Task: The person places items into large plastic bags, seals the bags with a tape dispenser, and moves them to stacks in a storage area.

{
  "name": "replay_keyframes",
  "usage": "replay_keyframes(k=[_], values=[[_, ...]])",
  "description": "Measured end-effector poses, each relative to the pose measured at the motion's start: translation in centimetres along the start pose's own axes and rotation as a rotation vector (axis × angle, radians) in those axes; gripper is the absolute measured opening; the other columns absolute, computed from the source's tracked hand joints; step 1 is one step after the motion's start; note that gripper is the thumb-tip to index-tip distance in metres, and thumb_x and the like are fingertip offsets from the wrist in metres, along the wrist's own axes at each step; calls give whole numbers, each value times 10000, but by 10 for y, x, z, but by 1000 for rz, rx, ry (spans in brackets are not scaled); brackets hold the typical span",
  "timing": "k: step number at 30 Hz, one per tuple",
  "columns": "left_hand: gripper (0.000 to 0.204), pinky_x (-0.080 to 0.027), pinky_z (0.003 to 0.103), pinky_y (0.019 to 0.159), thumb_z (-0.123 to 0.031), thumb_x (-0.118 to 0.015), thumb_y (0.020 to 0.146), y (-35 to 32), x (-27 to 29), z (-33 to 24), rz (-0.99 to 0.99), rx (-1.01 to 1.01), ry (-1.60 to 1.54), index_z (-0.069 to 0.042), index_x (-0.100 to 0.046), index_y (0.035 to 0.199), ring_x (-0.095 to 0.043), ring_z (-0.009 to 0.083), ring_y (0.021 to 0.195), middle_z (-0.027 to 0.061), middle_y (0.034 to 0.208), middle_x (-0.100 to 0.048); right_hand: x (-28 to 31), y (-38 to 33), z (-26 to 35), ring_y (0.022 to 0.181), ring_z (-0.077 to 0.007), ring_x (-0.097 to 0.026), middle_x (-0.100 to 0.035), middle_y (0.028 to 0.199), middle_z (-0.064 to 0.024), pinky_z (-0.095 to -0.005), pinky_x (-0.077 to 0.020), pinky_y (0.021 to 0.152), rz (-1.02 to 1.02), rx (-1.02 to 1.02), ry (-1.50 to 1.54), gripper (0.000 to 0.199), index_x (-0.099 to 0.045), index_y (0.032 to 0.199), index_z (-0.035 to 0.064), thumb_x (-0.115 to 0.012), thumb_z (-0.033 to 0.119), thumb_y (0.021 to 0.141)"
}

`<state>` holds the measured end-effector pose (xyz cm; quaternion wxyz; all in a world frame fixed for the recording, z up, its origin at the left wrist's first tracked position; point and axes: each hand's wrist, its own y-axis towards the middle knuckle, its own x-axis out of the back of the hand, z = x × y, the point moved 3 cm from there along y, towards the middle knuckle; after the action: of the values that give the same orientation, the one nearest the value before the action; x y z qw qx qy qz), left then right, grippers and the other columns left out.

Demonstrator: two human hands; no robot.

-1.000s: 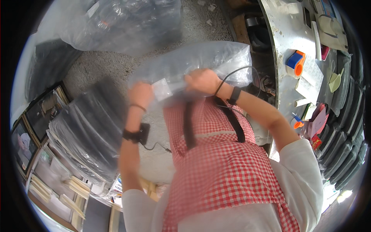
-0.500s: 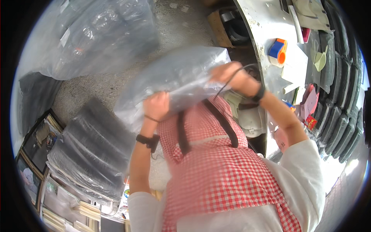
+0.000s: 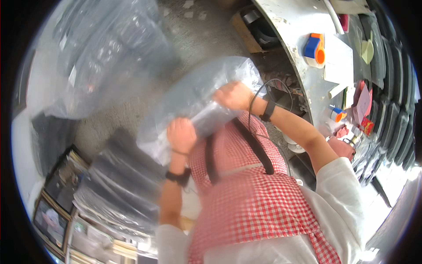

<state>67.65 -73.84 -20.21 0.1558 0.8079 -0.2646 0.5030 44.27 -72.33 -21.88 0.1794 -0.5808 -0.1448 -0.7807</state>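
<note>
A plump clear plastic bag (image 3: pixel 176 105) with something dark grey inside is held up in front of my red-and-white checked apron. My left hand (image 3: pixel 181 135) is closed on its near left edge, fingers curled over the plastic. Farther right, my right hand (image 3: pixel 235 95) grips the same near edge of the bag, the plastic bunched under its fingers. A thin dark cable (image 3: pixel 251 108) loops past my right wrist. What exactly fills the bag cannot be made out.
A metal-topped table (image 3: pixel 285 20) curves along the right, bearing a blue-and-orange tape dispenser (image 3: pixel 314 49) and papers. Stacked dark wrapped packages (image 3: pixel 395 83) line the far right. Another dark plastic-wrapped stack (image 3: pixel 118 180) stands at the lower left. A large plastic-covered pile (image 3: pixel 114 48) is at the upper left.
My right hand has moved left and slightly down along the bag's edge, nearer my left hand. My left hand is a little lower and farther right in view. The whole view has turned slightly.
</note>
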Motion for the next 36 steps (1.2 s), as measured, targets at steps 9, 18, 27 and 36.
replay_keyframes(k=[9, 18, 27, 36], values=[[242, -437, 426, 575, -209, -605, 867, 64, -50, -62, -7, -217, 66, -65, -471, 726, -540, 336, 643, 117, 713, -527, 24, -3, -23, 602, -194, -608, -586, 664, -31, -343, -471, 481, -187, 62, 59, 132, -598, 740, 113, -620, 237, 700], [320, -385, 427, 499, -177, -583, 880, 80, -49, -75, 42, -165, -2, -70, -428, 621, -492, 325, 552, 115, 611, -469, 75, -252, -297, 984, -371, -554, -583, 1049, -199, -433, -383, 946, -497, -1264, -547, 509, -553, 1004, -38, -740, 337, 715], [267, -411, 413, 503, -169, -597, 857, 94, -38, -66, 48, -71, 38, -81, -466, 642, -526, 312, 587, 105, 646, -518, 131, -224, -217, 790, -225, -618, -634, 860, -138, -359, -493, 740, -907, -1267, 1442, 386, -565, 1076, -27, -520, 335, 951], [247, -448, 387, 519, -201, -625, 831, 59, -37, -65, -48, -95, -83, -100, -502, 641, -564, 279, 575, 60, 639, -554, 158, -84, -77, 554, -221, -441, -478, 633, -101, -337, -416, 638, -657, -822, 2207, 478, -544, 906, -13, -428, 450, 921]])
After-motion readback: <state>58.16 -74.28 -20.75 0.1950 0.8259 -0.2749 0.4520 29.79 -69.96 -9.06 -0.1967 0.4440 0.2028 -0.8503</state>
